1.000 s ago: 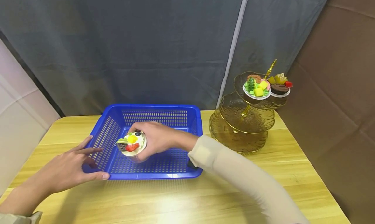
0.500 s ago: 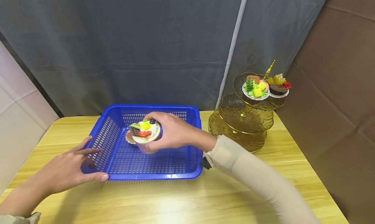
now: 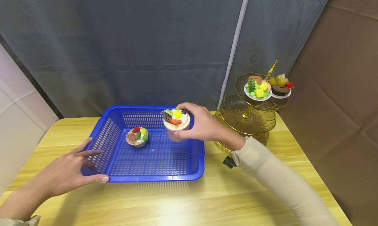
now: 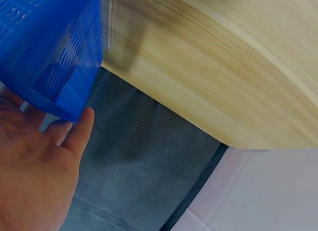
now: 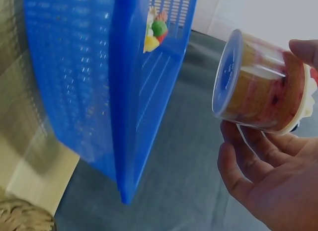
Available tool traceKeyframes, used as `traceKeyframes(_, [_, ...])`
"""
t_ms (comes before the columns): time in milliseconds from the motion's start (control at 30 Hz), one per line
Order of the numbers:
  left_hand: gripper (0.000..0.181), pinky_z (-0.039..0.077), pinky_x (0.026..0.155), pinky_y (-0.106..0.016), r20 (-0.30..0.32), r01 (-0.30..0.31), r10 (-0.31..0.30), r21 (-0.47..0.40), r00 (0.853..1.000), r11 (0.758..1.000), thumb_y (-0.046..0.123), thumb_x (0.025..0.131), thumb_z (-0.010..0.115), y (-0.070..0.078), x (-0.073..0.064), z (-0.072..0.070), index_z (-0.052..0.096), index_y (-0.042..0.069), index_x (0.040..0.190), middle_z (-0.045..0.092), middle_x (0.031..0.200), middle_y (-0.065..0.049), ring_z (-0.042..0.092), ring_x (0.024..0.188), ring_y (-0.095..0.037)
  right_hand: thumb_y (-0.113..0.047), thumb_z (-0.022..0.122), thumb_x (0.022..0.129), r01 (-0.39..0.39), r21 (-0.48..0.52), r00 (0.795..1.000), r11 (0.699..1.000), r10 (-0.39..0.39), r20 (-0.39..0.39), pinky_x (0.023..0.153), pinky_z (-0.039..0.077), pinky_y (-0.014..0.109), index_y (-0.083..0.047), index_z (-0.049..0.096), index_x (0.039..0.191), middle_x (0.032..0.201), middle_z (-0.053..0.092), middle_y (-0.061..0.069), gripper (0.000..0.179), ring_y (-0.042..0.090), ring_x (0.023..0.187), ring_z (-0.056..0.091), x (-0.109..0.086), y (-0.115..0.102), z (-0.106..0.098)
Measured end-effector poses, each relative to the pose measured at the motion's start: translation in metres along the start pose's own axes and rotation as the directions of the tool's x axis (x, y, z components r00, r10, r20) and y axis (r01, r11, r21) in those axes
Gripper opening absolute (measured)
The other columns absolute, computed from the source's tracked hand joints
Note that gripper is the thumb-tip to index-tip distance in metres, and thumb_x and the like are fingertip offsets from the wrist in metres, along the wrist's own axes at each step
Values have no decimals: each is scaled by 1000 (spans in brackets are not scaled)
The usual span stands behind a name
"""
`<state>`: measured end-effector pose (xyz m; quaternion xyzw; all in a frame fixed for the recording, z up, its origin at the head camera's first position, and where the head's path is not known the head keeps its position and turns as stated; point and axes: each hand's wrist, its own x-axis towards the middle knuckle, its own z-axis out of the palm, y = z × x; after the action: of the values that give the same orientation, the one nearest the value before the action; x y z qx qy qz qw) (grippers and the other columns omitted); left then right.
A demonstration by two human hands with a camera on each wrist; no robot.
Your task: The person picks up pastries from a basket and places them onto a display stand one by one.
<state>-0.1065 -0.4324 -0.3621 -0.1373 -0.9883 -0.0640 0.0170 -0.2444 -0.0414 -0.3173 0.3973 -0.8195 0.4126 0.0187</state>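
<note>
My right hand [image 3: 203, 122] holds a clear dessert cup [image 3: 177, 124] between thumb and fingers, above the right part of the blue basket [image 3: 138, 178]. The cup is topped with white cream, fruit pieces and a dark wafer. In the right wrist view, layers show through the wall of the dessert cup [image 5: 266, 87]. At the basket's near left corner, my left hand [image 3: 69, 170] grips the rim, thumb on the front edge and fingers over the left side. A fruit tart [image 3: 137, 137] lies inside the basket, left of the middle.
A gold-rimmed three-tier stand [image 3: 248, 121] stands right of the basket. Its top tier bears a green-creamed cupcake [image 3: 258, 90] and a chocolate cupcake [image 3: 280, 89]. Grey cloth [image 3: 133, 48] hangs behind the wooden table [image 3: 165, 203].
My right hand has carried the dessert cup rightward and up across the basket, and the fruit tart has come into view. My left hand stays at the corner.
</note>
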Motion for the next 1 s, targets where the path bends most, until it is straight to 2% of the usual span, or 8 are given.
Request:
traceKeyframes(100, [51,49,77,-67,-3,0,0,-1,1000,1000,62,75,76,0,0,0,80,14,93,64,128,-22,26,145,-46,-30,87,69,-34,20,999,999,34,-38,82,51,33,-12,58,128,108,65,-2,68,13,94,61,-6,4,-8])
traceKeyframes(333, [49,49,77,-67,-2,3,-3,1,1000,1000,62,75,76,0,-1,1,80,15,90,63,129,-23,26,144,-47,-31,87,70,-142,47,985,989,146,-91,69,51,36,-16,58,131,111,66,-1,69,21,84,62,-22,11,-21])
traceKeyframes(567, [47,50,76,-65,-3,-3,3,-2,1000,1000,61,75,76,-1,0,1,80,16,86,62,130,-23,25,145,-46,-27,87,72,-139,3,978,990,138,-155,80,53,45,-11,57,133,113,66,2,70,18,93,62,-36,22,-33])
traceKeyframes(700, [46,50,77,-65,-1,-3,3,1,1000,1000,61,76,76,-1,0,2,80,16,85,62,131,-23,23,146,-45,-28,88,72,-157,-10,970,988,152,-188,80,53,46,-12,57,133,115,66,2,70,19,93,62,-43,28,-37])
traceKeyframes(1000, [46,49,77,-66,-5,-3,3,-3,1000,1000,61,76,76,0,-1,2,80,16,86,63,129,-23,23,146,-45,-25,88,74,-202,-16,943,979,190,-274,72,52,39,-9,56,134,115,65,6,70,20,86,62,-61,42,-47])
